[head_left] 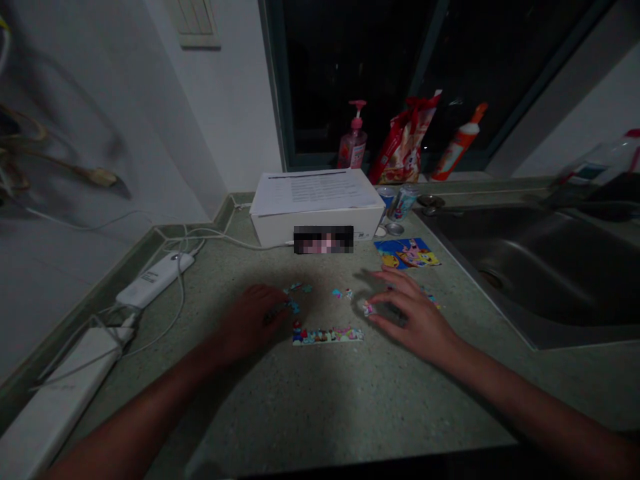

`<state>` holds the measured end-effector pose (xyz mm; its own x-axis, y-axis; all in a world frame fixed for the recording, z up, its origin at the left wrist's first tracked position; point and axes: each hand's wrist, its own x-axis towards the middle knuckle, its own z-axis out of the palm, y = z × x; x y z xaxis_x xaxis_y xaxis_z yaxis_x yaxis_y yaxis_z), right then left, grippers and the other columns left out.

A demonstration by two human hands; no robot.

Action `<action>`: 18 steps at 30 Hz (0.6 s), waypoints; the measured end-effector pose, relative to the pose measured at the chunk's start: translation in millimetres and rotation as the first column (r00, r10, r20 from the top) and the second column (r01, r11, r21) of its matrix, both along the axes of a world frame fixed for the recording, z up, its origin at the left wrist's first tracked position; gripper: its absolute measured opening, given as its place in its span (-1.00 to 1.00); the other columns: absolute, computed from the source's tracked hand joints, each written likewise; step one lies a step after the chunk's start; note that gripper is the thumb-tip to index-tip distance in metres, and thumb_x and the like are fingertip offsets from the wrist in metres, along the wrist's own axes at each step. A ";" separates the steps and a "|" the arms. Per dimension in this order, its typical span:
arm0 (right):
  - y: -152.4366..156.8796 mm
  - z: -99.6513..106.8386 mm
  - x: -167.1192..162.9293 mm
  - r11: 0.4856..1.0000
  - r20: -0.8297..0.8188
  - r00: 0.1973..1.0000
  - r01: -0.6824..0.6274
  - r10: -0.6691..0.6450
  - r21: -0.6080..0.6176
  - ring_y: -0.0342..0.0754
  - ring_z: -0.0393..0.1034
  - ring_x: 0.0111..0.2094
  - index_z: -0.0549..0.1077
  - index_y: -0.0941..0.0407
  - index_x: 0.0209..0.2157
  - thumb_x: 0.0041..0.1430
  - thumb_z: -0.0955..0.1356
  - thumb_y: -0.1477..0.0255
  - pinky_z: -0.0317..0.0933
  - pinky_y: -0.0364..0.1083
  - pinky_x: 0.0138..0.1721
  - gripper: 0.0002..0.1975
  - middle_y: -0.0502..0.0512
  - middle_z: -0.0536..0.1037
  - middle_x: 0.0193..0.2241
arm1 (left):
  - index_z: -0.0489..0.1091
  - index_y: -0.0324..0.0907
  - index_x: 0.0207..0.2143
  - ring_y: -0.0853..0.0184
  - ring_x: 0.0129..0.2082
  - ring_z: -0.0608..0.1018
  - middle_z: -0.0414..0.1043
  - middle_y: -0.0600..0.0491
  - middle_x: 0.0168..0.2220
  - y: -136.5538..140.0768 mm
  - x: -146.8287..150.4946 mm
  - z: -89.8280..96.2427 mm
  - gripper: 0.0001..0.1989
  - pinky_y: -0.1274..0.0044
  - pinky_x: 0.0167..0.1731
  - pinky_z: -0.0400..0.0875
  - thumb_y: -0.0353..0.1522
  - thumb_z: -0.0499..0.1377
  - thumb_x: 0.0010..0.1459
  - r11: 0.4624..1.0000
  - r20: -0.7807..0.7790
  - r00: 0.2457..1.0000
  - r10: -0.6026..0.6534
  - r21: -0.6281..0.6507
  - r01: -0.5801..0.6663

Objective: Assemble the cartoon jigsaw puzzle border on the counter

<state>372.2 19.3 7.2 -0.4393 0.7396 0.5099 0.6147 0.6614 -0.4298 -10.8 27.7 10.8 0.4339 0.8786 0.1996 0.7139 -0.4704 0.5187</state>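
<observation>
A long, bright puzzle strip [327, 335] lies flat. Little blue pieces [295, 307] sit by the left hand [253, 315]. A pinkish piece [368, 309] is at the right hand's [413, 319] fingertips.

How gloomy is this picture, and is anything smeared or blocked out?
In the head view: dim overall, the window nearly black; a soft dark shadow around the left hand; a pixelated patch on the white box; smearing around the bottle at far right; loose puzzle pieces too small to read clearly.
</observation>
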 end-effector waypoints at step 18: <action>-23.0 -22.7 5.0 0.988 0.115 0.992 -0.042 0.060 -0.148 0.33 0.16 0.53 0.61 -0.06 -0.09 0.27 0.57 0.47 0.17 0.51 0.44 -0.78 0.15 0.50 0.37 | 0.59 -0.01 -0.01 0.05 -0.02 0.67 0.70 0.00 -0.06 2.6 -6.3 -9.5 -0.79 0.11 0.13 0.55 -0.28 0.17 0.42 0.988 -0.012 0.998 -0.054 0.146 0.055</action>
